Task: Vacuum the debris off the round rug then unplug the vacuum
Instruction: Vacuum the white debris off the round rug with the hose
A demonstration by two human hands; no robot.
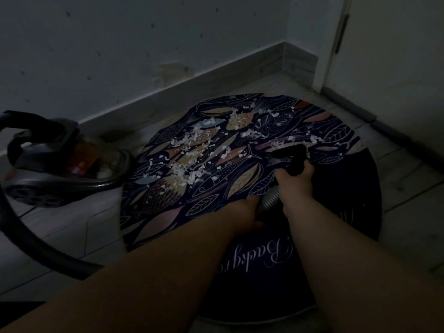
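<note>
**Debris lying up and to the left of the nozzle**

The white debris is lying scattered over the far half of the round rug, most of it up and to the left of the black nozzle, a little beyond it to the right. The nozzle is resting on the rug, its long axis pointing away from the person. The right hand is wrapping closed around it and is nearer the scraps; the left hand is gripping the ribbed hose just behind. The vacuum is sitting on the floor left of the rug. The sweep is probably heading leftward.
</note>
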